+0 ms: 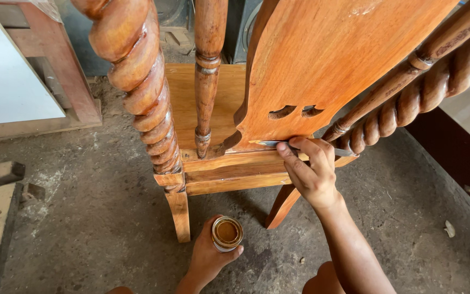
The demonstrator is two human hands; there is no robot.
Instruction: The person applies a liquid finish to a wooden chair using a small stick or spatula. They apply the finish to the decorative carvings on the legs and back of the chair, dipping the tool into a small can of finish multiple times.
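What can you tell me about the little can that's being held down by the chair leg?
The can is small, round and metal, open at the top, with brown liquid or paste inside and smears on its rim. It is upright, low over the concrete floor, just in front of the wooden chair's leg. The left hand grips it from below, fingers around its side. Nothing else touches it.

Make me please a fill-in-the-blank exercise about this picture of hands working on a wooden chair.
1. The left hand holds a small open ____ of brown filler near the floor.
2. The right hand presses a thin metal blade against the joint under the chair's flat back ____.
3. The post at the chair's left side is carved in a ____ shape.

Missing words: can; panel; twisted
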